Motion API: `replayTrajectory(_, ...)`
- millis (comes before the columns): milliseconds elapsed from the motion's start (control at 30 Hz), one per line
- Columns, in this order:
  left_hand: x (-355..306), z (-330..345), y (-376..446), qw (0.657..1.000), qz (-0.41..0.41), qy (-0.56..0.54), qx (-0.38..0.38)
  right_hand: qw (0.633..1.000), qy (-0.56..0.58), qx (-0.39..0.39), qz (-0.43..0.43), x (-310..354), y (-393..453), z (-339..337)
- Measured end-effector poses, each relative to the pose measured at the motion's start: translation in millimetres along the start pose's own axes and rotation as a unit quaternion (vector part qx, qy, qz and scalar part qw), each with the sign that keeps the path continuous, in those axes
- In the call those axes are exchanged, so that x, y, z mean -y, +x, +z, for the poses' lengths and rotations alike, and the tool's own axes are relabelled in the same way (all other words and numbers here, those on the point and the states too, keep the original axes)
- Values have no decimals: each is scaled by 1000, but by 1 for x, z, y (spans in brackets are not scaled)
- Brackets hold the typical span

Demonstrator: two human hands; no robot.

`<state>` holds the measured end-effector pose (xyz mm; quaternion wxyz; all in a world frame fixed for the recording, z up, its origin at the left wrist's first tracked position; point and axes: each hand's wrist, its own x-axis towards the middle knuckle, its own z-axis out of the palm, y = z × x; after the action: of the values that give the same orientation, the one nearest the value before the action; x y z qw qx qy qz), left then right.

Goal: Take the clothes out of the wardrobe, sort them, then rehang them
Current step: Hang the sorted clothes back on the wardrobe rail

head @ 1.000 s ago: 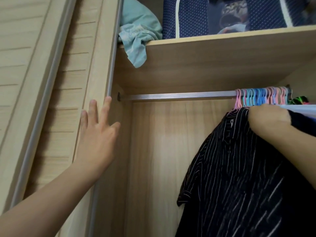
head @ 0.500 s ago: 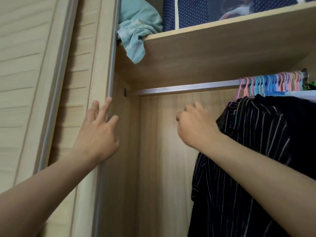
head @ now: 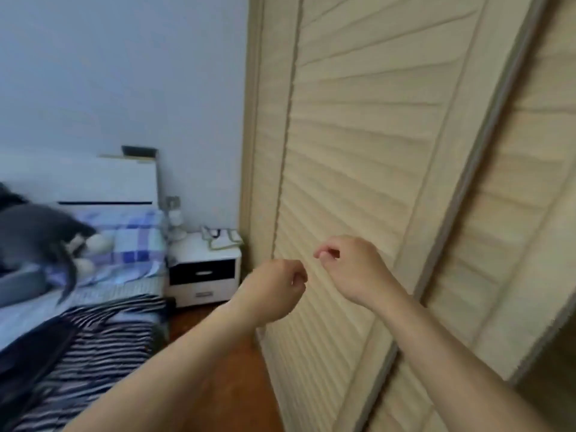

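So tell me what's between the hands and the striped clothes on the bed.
Nothing visible: left hand and right hand hold nothing in front of the louvred door; the striped clothes lie down-left on the bed.

Pale, matt wood-grain slats ridge the louvred wardrobe door (head: 358,151), edged by a dull grey metal-looking strip (head: 486,129). Soft striped cloth (head: 103,344) lies rumpled at the bed's near edge beside checked bedding (head: 134,241). The bedside cabinet (head: 202,269) looks smooth, white and glossy above the reddish polished floor (head: 230,369).
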<state>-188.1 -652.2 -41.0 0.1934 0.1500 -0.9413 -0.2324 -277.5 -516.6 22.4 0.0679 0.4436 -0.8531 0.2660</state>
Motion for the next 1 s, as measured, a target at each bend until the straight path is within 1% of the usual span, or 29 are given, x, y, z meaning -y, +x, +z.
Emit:
replayTrajectory(67, 88, 19, -52, 993, -103, -51, 41, 995, 28, 89, 15, 9, -2, 76)
replayTrajectory(100, 140, 27, -91, 981, -178, -69, 44, 988, 45, 145, 15, 23, -2, 124)
replayTrajectory(133, 175, 34, -123, 964, -245, -97, 43, 980, 52, 191, 17, 31, -6, 157)
replayTrajectory(167, 218, 38, -163, 942, -313, -118, 25, 968, 56, 246, 15, 49, -9, 201)
replayTrajectory(233, 276, 44, -223, 895, -423, -141, -2, 946, 56, 318, 14, 64, -18, 266)
replayTrajectory(267, 304, 45, -254, 870, -471, -146, -13, 932, 50, 358, 16, 74, -19, 304)
replayTrajectory(333, 342, 46, -303, 825, -540, -165, -28, 906, 24, 422, 31, 86, -23, 362)
replayTrajectory(400, 366, 46, -343, 786, -589, -182, -36, 882, 18, 470, 45, 103, -26, 399)
replayTrajectory(434, 380, 44, -364, 765, -612, -192, -53, 870, 23, 490, 42, 118, -23, 421)
replayTrajectory(500, 397, 37, -388, 733, -644, -198, -93, 861, 34, 506, 30, 144, -15, 459)
replayTrajectory(567, 409, 33, -406, 707, -670, -198, -108, 853, 56, 518, 18, 168, -7, 494)
replayTrajectory(600, 417, 35, -412, 688, -686, -207, -115, 844, 65, 533, 13, 179, -4, 516)
replayTrajectory(667, 430, 42, -417, 663, -710, -205, -119, 825, 70, 561, -1, 195, 1, 553)
replayTrajectory(734, 437, 46, -410, 647, -724, -213, -110, 809, 71, 584, -23, 205, 4, 581)
replayTrajectory(800, 458, 48, -392, 633, -736, -222, -91, 790, 66, 609, -35, 209, 15, 619)
replayTrajectory(900, 501, 48, -361, 618, -754, -211, -74, 765, 46, 641, -27, 207, 48, 680)
replayTrajectory(934, 524, 54, -353, 606, -764, -209, -71, 756, 32, 654, -24, 208, 66, 709)
replayTrajectory(1000, 563, 62, -337, 590, -778, -205, -58, 749, -1, 662, -26, 213, 100, 757)
